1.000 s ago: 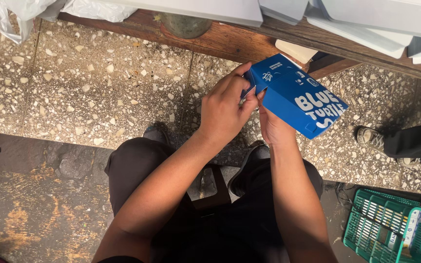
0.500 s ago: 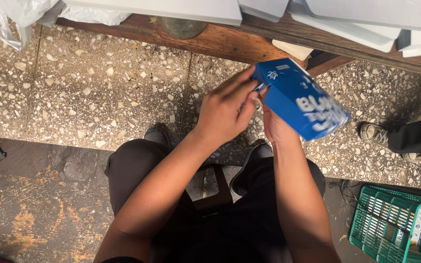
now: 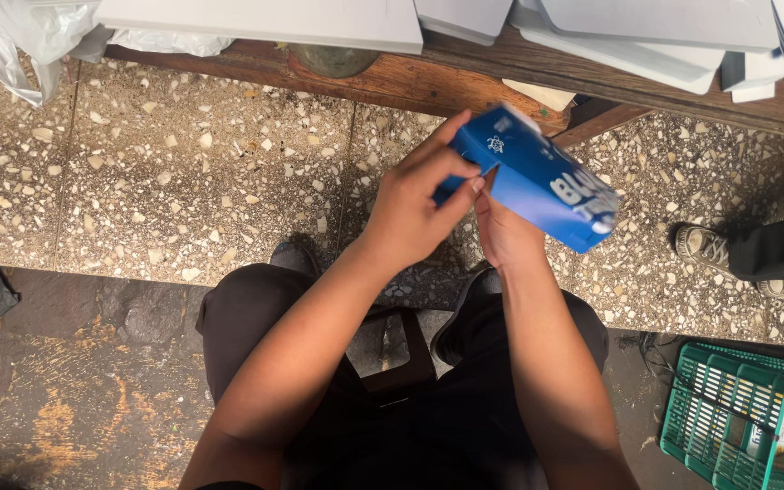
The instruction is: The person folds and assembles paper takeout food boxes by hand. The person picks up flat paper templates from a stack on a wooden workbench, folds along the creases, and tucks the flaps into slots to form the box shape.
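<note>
A blue cardboard box with white print is held in front of me, above my knees, tilted down to the right. My right hand grips it from underneath. My left hand pinches the box's near left end with thumb and fingers at the flap. I am sitting on a low stool, dark trousers below the hands.
A wooden bench runs across the top, carrying white flat boxes and plastic bags. A green plastic basket stands at the lower right. Another person's shoe and trouser leg show at the right edge on the speckled floor.
The blue box has tilted further down to the right and shifted slightly. My left hand's fingers have moved along its near end; both hands stay on it.
</note>
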